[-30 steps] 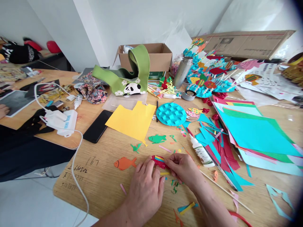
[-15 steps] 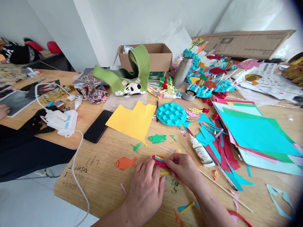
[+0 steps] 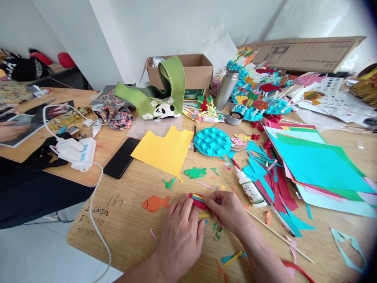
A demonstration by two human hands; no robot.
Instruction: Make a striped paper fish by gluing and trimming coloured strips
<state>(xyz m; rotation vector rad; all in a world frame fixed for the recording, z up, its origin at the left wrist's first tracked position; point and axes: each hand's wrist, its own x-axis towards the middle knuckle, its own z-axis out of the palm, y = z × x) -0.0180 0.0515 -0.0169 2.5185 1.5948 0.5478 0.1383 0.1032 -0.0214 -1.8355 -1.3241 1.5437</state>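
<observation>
Between my hands lies a small dark-red paper cutout [image 3: 199, 201] with yellow and blue strips across it; its ends are hidden by my fingers. The fingertips of my left hand [image 3: 183, 228] press its left side against the table. My right hand [image 3: 225, 208] pinches its right end between thumb and forefinger. To the left lies an orange paper fish [image 3: 155, 203], and a green paper fish [image 3: 194, 172] is beyond the cutout. A yellow paper strip [image 3: 205, 215] sits just below the cutout, among small scraps.
A white glue bottle [image 3: 250, 188] and a wooden stick [image 3: 279, 235] lie to the right, by stacked coloured paper [image 3: 321, 157]. Yellow paper [image 3: 163, 149], a black phone [image 3: 122, 158] and a turquoise disc [image 3: 212, 142] lie farther off. A white cable [image 3: 96, 220] hangs over the left edge.
My hands and the red cutout stay in nearly the same place. At the far left, another person's hand has come farther into view over a dark sheet.
</observation>
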